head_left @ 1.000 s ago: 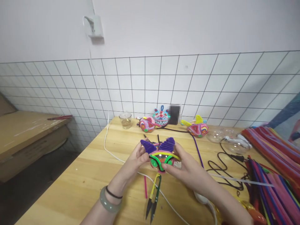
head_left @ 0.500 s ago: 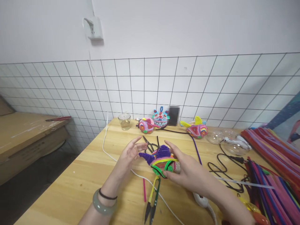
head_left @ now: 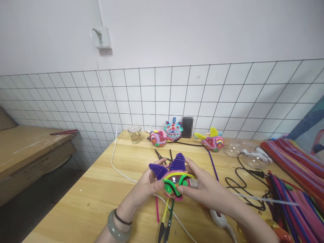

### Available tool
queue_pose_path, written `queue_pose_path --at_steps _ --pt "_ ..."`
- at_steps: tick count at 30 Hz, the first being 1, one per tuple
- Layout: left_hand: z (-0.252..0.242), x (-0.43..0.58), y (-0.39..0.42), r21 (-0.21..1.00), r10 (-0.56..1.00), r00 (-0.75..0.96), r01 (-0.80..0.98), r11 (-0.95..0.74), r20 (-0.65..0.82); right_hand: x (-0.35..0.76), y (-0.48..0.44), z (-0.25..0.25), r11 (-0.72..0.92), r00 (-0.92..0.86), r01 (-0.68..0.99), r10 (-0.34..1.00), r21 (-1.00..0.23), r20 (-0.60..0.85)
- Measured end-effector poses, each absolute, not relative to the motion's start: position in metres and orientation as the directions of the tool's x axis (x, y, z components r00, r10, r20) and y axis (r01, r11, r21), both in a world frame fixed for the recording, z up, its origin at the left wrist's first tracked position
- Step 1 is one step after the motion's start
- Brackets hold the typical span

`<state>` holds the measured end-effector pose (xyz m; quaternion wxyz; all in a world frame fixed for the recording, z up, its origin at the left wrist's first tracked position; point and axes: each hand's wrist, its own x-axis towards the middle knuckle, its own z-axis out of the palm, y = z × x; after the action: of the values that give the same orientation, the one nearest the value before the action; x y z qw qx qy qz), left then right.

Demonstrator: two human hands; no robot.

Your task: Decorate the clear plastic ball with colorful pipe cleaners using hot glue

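Observation:
Between my two hands is a pipe-cleaner animal ornament with purple ears, green rings, a yellow band and a clear, shiny patch in the middle. My left hand grips its left side, thumb on the front near a green ring. My right hand holds the right side, thumb at the lower front. Behind it, black-handled scissors are partly hidden. Below lie thread snips with yellow and green handles, beside a pink pipe-cleaner piece.
Finished-looking fuzzy ornaments and a glass cup stand along the tiled wall. Clear plastic balls, a coiled black cable and bundles of pipe cleaners lie right. A white cord crosses the table, with a power strip near my right forearm.
My left hand, open and apart from the ornament before, has closed on its left side. The ornament has turned so its front faces me more.

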<state>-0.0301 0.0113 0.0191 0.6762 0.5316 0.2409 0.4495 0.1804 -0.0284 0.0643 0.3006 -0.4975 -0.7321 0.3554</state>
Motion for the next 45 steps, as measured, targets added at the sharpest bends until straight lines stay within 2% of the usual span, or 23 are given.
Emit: queue_pose_path --at_steps 6,10,17,19,21,25,29,34,39,45 --pt "0.007 -0.011 0.004 0.840 0.896 0.441 -0.506 0.198 0.055 0.163 -0.033 0.062 0.286 -0.281 0.664 0.952 -0.690 0.123" --pt "0.000 -0.006 0.003 0.787 0.913 0.404 -0.581 0.205 0.061 0.151 -0.037 0.059 0.285 -0.252 0.743 0.957 -0.606 0.142" --pt "0.005 -0.007 0.002 0.785 0.924 0.383 -0.575 0.229 0.011 0.164 -0.035 0.063 0.305 -0.301 0.686 0.945 -0.660 0.124" --pt "0.007 -0.008 0.003 0.796 0.927 0.376 -0.560 0.229 -0.003 0.172 -0.034 0.066 0.280 -0.268 0.684 0.955 -0.673 0.126" --pt "0.010 -0.010 0.004 0.793 0.926 0.377 -0.554 0.252 -0.031 0.179 -0.033 0.069 0.274 -0.202 0.704 0.962 -0.656 0.186" --pt "0.013 -0.014 0.009 0.695 0.934 0.336 -0.643 0.322 -0.122 0.187 -0.034 0.075 0.350 -0.062 0.734 0.888 -0.582 0.456" --pt "0.013 -0.016 0.017 0.579 0.935 0.283 -0.734 0.356 -0.215 0.193 -0.040 0.081 0.383 0.100 0.689 0.791 -0.616 0.603" --pt "0.016 -0.020 0.024 0.482 0.944 0.194 -0.821 0.306 -0.268 0.201 -0.040 0.086 0.354 0.233 0.528 0.814 -0.772 0.532" --pt "0.020 -0.031 0.031 0.417 0.963 0.158 -0.877 0.239 -0.220 0.198 -0.035 0.086 0.360 0.206 0.407 0.859 -0.839 0.469" --pt "0.022 -0.051 0.042 0.407 0.975 0.016 -0.907 0.108 -0.224 0.197 -0.018 0.074 0.257 0.123 0.358 0.940 -0.898 0.318"
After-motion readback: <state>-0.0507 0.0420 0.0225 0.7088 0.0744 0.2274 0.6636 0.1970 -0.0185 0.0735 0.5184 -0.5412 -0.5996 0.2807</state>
